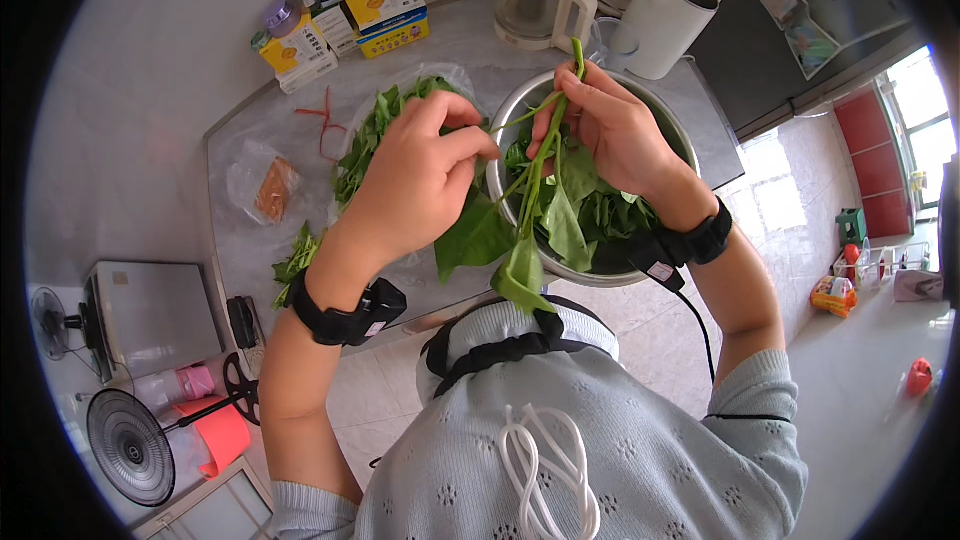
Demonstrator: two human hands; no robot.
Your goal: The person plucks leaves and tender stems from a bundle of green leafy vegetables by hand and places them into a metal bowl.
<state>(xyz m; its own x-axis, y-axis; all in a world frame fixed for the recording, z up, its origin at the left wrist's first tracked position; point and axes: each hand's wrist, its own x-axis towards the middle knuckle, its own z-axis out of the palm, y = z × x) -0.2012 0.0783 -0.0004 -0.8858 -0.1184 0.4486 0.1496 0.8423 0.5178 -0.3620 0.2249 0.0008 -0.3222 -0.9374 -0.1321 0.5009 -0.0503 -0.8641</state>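
Observation:
My right hand pinches a leafy green stem near its thick cut end, which points up and away from me. Broad leaves hang from the lower end towards my body. At the left, my left hand has its thumb and forefinger at a thin side stalk of the same stem; its other fingers are curled. Under my right hand stands a round metal bowl with loose green leaves in it. Behind my left hand a heap of leafy greens lies on a clear plastic bag.
On the grey counter lie a red tie, a brown piece in clear plastic and small greens. Medicine boxes, a glass kettle and a white electric kettle with raised lid line the back.

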